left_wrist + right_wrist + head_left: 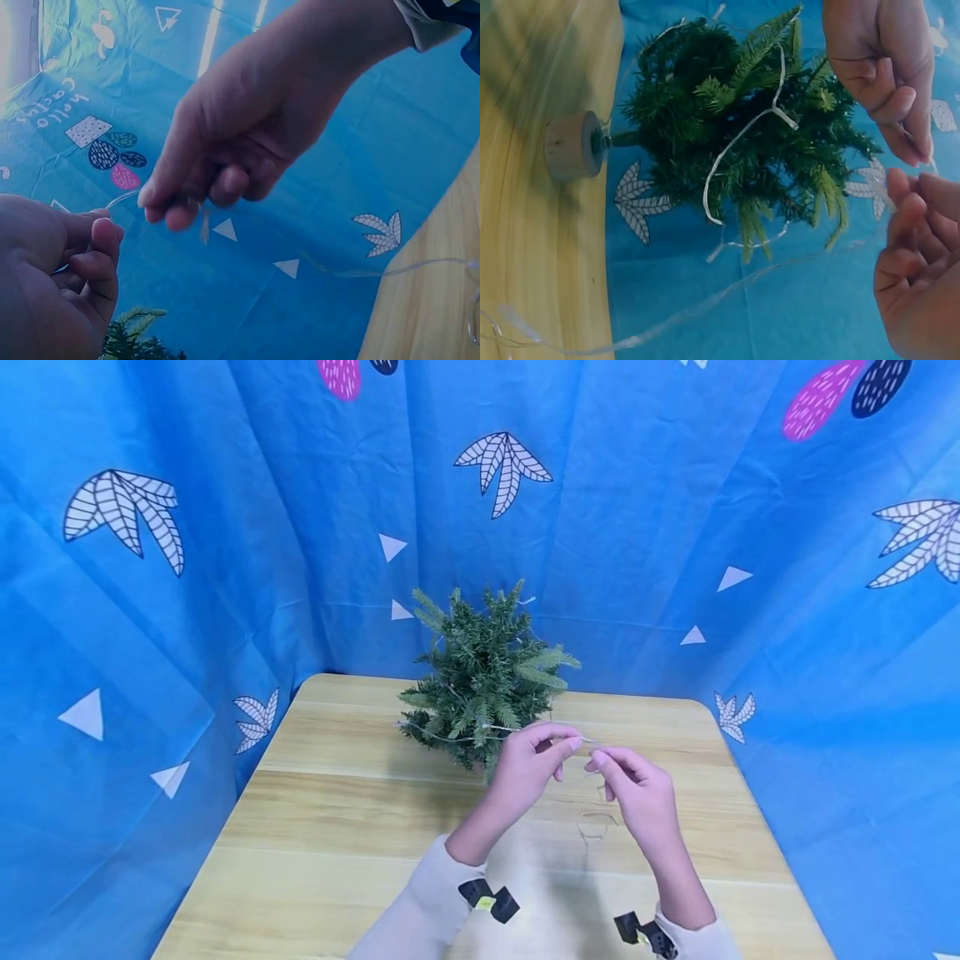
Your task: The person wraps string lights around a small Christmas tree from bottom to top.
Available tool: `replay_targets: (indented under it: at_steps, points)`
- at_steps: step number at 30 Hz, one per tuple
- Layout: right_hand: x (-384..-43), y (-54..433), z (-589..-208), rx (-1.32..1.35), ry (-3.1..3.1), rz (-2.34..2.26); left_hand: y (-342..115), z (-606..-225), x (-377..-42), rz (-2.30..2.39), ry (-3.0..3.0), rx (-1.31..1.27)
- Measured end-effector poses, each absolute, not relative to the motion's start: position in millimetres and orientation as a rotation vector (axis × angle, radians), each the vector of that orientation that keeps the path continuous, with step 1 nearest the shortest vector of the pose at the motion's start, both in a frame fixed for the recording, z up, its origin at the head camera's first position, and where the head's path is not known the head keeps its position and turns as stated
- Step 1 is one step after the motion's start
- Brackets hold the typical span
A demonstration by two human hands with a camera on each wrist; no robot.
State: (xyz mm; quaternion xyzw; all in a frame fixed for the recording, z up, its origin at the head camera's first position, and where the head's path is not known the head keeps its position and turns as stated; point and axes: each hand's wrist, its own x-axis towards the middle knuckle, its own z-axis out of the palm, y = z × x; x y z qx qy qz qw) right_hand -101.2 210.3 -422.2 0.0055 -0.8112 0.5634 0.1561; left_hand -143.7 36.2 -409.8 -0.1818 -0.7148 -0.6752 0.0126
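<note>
A small artificial Christmas tree (483, 664) stands toward the back of the table, with a clear string-light wire (718, 161) looped around its branches. In front of its right side, my left hand (528, 764) pinches the wire between thumb and forefinger. Close beside it, my right hand (639, 792) pinches the same strand, a short length of which spans the two hands. Loose coils of wire (595, 825) hang below the right hand. The right wrist view shows the tree's round wooden base (574, 146) and a trailing wire strand below the hands.
The pale wooden table (322, 810) has rounded back corners. A blue printed curtain (622, 527) encloses it at the back and both sides, close behind the tree.
</note>
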Motion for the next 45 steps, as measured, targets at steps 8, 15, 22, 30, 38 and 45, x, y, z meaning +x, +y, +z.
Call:
replay_targets:
  at_steps: [8, 15, 22, 30, 38, 45]
  points:
    - [-99, 222, -411, -0.082, -2.067, 1.686, 42, -396, -141, -1.929, -2.234, -0.629]
    - [-98, 225, -403, -0.094, -1.966, 1.714, 50, -376, -145, -1.779, -2.282, -0.759]
    - [-104, 222, -400, 0.008, -1.915, 1.766, 62, -370, -155, -1.791, -2.331, -0.820]
    - [-106, 221, -397, 0.023, -1.940, 1.760, 69, -376, -164, -1.874, -2.288, -0.747]
    - [-102, 224, -404, -0.063, -2.144, 1.691, 71, -374, -177, -2.010, -2.160, -0.603]
    - [-107, 228, -404, -0.175, -2.144, 1.715, 72, -375, -180, -1.889, -2.248, -0.592]
